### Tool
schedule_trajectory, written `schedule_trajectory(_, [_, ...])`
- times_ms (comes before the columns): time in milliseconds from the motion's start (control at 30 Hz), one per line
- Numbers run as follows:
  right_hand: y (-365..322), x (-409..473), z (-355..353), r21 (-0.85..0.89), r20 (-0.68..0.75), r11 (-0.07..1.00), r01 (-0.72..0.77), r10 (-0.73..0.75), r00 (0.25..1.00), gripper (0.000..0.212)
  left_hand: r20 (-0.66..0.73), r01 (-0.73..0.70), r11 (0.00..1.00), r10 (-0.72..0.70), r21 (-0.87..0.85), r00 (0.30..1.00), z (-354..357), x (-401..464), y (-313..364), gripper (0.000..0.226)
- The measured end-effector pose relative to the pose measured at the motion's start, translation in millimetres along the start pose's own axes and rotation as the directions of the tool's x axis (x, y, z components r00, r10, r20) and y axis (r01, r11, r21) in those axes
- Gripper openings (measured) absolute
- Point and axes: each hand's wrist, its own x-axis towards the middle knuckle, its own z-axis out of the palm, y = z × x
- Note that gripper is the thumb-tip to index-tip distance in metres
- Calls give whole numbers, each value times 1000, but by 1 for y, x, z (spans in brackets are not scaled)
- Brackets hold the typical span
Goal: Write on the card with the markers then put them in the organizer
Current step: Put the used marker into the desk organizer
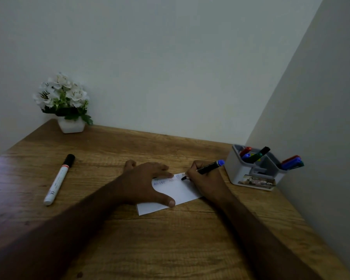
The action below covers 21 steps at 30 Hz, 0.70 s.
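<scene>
Head view: writing step in hand, right hand (pixel 205 178) fingers (pixel 192 171) pinching blue-capped marker (pixel 208 168) on white card (pixel 176 191), left hand (pixel 143 182) flat, steadying; next, marker into organizer (pixel 255 172).

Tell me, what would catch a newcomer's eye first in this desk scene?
Probably the two hands at the centre: the left hand lies flat on a white card while the right hand writes on it with a blue-ended marker. Next, the white flower pot in the far left corner and the marker-filled organizer at the right wall.
</scene>
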Motion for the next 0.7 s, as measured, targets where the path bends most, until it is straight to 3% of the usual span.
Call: schedule_trajectory(700, [2,3,4,-23,-8,1000,6,-7,1000,20,4,12,1000,-12,21,1000,0,1,0,98])
